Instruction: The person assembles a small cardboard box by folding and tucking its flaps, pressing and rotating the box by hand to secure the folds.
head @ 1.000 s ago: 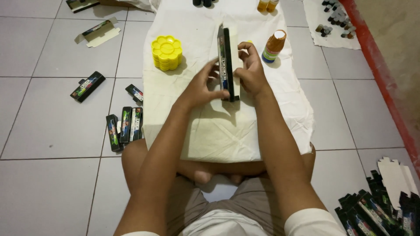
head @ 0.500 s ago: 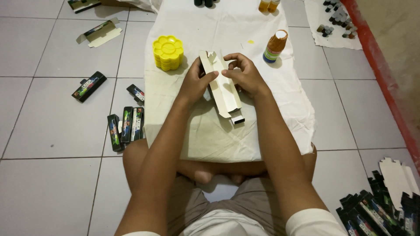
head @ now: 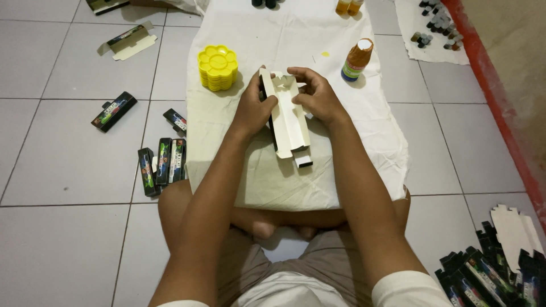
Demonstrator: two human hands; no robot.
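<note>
Though unfolded, carton [head: 289, 116] between hands [head: 284, 102]

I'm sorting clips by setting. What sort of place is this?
Probably a home floor used for small packing work, not a workshop. The person sits cross-legged on floor tiles with a white cloth spread out, both hands folding a carton; flat cartons are stacked nearby.

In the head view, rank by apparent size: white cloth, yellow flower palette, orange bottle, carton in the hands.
1. white cloth
2. carton, held by left hand and right hand
3. yellow flower palette
4. orange bottle
</note>
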